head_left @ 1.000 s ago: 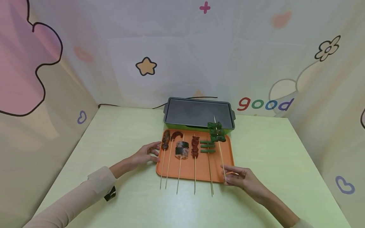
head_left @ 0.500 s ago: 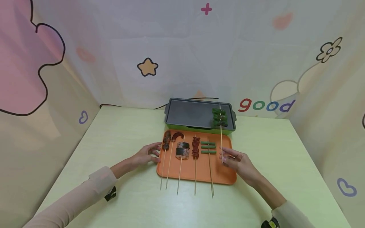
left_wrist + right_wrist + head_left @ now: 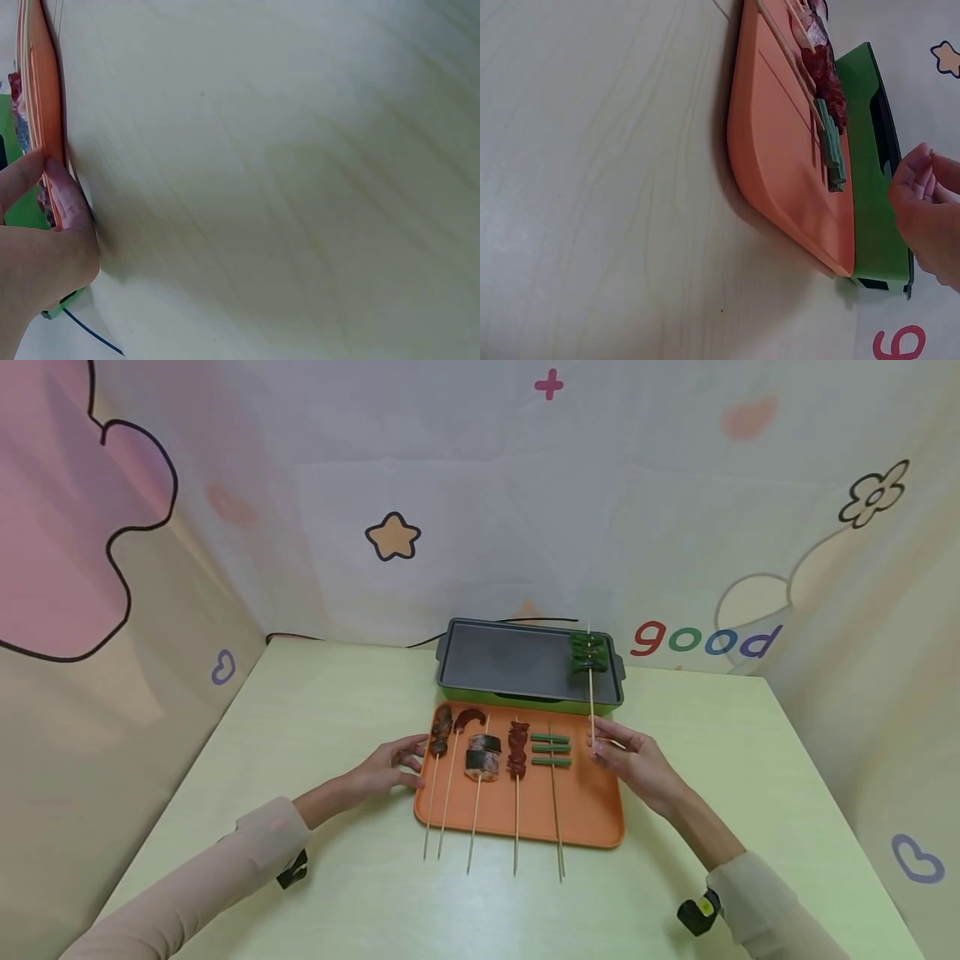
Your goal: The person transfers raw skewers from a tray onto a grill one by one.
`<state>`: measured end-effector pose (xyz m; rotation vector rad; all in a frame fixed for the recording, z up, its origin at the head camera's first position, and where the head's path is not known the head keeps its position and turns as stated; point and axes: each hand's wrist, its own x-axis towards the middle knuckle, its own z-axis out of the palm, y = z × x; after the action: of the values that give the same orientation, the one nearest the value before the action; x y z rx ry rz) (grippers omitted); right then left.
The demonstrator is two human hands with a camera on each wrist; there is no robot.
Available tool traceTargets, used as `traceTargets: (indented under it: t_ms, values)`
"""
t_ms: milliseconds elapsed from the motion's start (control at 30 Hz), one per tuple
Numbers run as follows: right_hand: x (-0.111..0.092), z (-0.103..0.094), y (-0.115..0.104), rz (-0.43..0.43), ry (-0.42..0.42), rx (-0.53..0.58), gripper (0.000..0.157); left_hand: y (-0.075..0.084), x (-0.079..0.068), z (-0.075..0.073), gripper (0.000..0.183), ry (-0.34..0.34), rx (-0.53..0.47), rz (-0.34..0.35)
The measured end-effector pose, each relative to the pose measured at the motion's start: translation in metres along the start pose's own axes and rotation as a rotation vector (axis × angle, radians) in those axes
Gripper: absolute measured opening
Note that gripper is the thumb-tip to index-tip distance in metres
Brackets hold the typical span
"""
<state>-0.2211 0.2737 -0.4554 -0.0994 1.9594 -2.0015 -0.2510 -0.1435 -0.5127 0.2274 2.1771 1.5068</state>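
My right hand (image 3: 633,764) pinches the stick of a leafy green vegetable skewer (image 3: 589,653), whose leaves lie over the right end of the grill pan (image 3: 510,660). In the right wrist view the thumb and fingertips of that hand (image 3: 934,206) meet beside the green side of the grill. My left hand (image 3: 386,766) holds the left edge of the orange tray (image 3: 585,814); in the left wrist view its thumb and a finger (image 3: 71,199) sit either side of the rim. Nearest to it on the tray lies a brown skewer (image 3: 441,731).
Also on the tray are a curled dark red skewer (image 3: 470,718), a black-and-pale banded skewer (image 3: 482,758), a red meat skewer (image 3: 517,749) and a green bean-like skewer (image 3: 551,749). Their sticks overhang the front rim. A black cable (image 3: 423,640) runs behind the grill.
My right hand has moved away from me with the leafy skewer, bringing its leaves from over the grill's front edge onto the pan. The left hand stays at the tray.
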Motion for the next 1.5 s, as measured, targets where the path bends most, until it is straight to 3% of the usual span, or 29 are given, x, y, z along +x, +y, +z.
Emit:
traceTargets:
  t_ms: [333, 533, 733, 967, 1133, 1367, 1500]
  values:
    - [0.008, -0.009, 0.005, 0.109, 0.047, 0.034, 0.062, 0.002, 0.000, 0.001, 0.077, 0.005, 0.015, -0.014]
    - [0.006, -0.010, 0.006, 0.097, 0.065, 0.074, 0.063, 0.003, -0.001, 0.000, 0.077, 0.004, 0.011, -0.011]
    - [0.004, -0.010, 0.008, 0.076, 0.073, 0.116, 0.065, 0.006, -0.003, -0.010, 0.076, -0.070, 0.024, -0.015]
    - [0.004, -0.014, 0.012, 0.082, 0.082, 0.105, 0.067, 0.006, 0.003, -0.023, 0.061, -0.132, -0.064, -0.008]
    - [0.000, -0.017, 0.011, 0.075, 0.080, 0.094, 0.067, 0.008, 0.017, -0.026, 0.057, -0.105, -0.087, 0.009]
    - [-0.002, -0.017, 0.009, 0.075, 0.075, 0.087, 0.070, 0.015, 0.043, -0.031, 0.055, -0.028, -0.141, -0.043]
    - [-0.004, -0.016, 0.013, 0.104, 0.077, 0.074, 0.071, 0.019, 0.050, -0.031, 0.052, 0.022, -0.175, -0.063]
